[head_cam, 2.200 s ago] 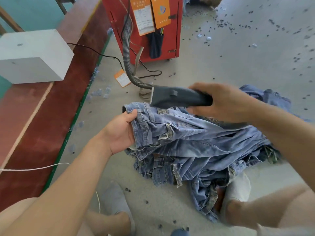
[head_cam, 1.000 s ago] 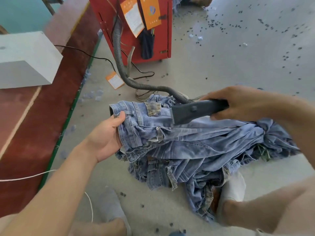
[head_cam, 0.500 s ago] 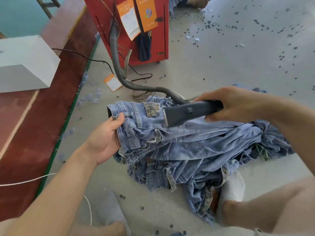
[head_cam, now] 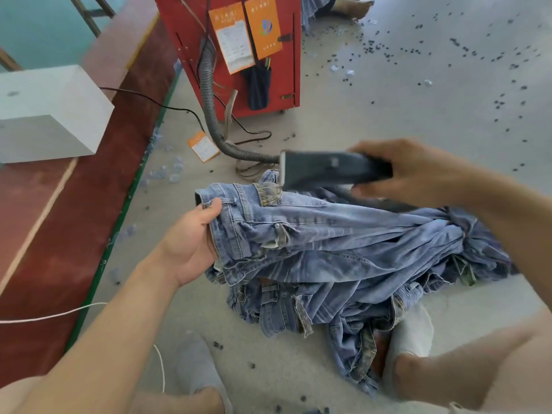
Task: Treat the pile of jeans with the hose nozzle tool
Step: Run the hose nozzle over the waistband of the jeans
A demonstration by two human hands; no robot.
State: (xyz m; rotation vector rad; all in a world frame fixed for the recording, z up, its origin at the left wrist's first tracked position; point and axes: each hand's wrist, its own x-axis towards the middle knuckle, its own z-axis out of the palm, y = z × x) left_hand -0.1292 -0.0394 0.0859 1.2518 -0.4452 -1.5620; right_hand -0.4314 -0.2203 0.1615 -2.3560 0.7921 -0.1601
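Denim first: the pile of jeans [head_cam: 343,264] lies on the grey floor [head_cam: 418,115] at the centre of the view, between the person's feet, with the top pair's waistband lifted at 9 o'clock. The left hand [head_cam: 191,243] grips that waistband, thumb over the edge, fingers curled behind. At 12 o'clock of the pile, the right hand [head_cam: 412,174] holds the dark hose nozzle tool [head_cam: 331,170], fingers wrapped round its handle; its mouth hangs just above the waistband, probably not touching, though blur makes this uncertain. The ribbed hose [head_cam: 212,115] runs to the red machine [head_cam: 239,55] at 12 o'clock. The step in hand looks like treating the top pair; next, the nozzle should come down onto the held-taut denim.
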